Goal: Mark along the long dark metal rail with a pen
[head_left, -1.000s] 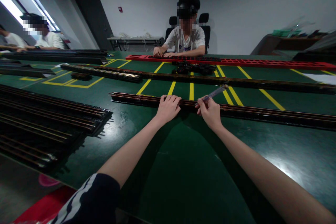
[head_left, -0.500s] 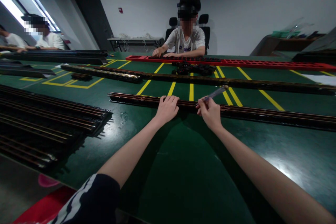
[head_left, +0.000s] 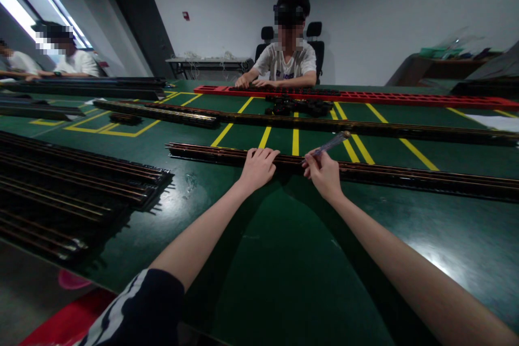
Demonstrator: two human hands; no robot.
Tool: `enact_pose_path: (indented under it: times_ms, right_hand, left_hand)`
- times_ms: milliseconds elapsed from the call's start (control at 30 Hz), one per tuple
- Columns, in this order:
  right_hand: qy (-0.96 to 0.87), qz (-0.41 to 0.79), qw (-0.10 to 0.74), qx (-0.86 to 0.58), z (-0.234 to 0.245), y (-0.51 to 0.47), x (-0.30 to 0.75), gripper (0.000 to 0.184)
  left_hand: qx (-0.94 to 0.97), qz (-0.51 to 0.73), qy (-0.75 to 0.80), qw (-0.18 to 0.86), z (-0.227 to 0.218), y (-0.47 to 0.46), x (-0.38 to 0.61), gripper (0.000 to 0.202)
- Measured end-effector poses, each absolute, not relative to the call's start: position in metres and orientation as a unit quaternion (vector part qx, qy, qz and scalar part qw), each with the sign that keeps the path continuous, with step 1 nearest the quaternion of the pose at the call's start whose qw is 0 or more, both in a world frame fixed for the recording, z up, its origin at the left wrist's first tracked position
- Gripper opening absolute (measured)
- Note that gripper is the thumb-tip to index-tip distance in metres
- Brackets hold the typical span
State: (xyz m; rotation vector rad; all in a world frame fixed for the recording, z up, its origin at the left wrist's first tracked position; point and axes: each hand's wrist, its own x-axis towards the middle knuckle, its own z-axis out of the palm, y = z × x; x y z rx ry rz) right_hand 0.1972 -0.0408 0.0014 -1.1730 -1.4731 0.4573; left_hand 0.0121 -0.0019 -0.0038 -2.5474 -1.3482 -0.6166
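Note:
A long black rail with copper-coloured strips [head_left: 405,177] lies across the green table in front of me. My left hand [head_left: 259,166] rests over it, fingers bent together across its top, the thumb hidden. To the right, my right hand [head_left: 324,172] is closed around a screwdriver-like tool with a clear handle [head_left: 333,143]. The handle slants up and away to the right, while the lower end points down at the rail. Whether its tip touches the rail is hidden by the fingers.
Several similar rails [head_left: 73,173] lie side by side at the left. Beyond mine stretches another long rail [head_left: 381,128], with small black parts [head_left: 300,105] behind it. A co-worker [head_left: 287,59] sits opposite at a red slotted tray [head_left: 425,99]. Yellow tape lines mark the table [head_left: 267,270].
Both hands stay almost in place on the rail. The clear-handled tool has shifted very slightly to the left with my right hand.

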Motion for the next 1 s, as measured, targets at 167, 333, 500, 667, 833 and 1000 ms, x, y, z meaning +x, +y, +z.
enact_pose_path:
  times_ms: [167, 333, 500, 667, 833, 1000]
  right_hand:
    - [-0.625, 0.196, 0.568, -0.499, 0.0028, -0.0420, 0.1970, 0.042]
    - [-0.622, 0.195, 0.571, -0.499, 0.0019, -0.0413, 0.1973, 0.041]
    - [-0.625, 0.196, 0.569, -0.497, 0.0020, -0.0414, 0.1970, 0.040]
    - [-0.627, 0.197, 0.571, -0.493, 0.0014, -0.0413, 0.1964, 0.039]
    - [-0.621, 0.206, 0.581, -0.484, -0.0005, -0.0394, 0.1956, 0.039]
    - [-0.623, 0.214, 0.580, -0.480, 0.0003, -0.0401, 0.1951, 0.039]
  left_hand:
    - [-0.863, -0.213, -0.449, 0.091, -0.0037, -0.0009, 0.0117, 0.040]
    - [-0.862, -0.214, -0.451, 0.086, -0.0024, -0.0016, 0.0119, 0.039]
    - [-0.862, -0.213, -0.450, 0.093, -0.0027, -0.0030, 0.0119, 0.039]
    - [-0.866, -0.211, -0.441, 0.104, -0.0043, -0.0025, 0.0124, 0.041]
    - [-0.862, -0.213, -0.446, 0.112, -0.0044, -0.0025, 0.0131, 0.043]
    - [-0.859, -0.213, -0.453, 0.106, -0.0022, -0.0037, 0.0140, 0.043]
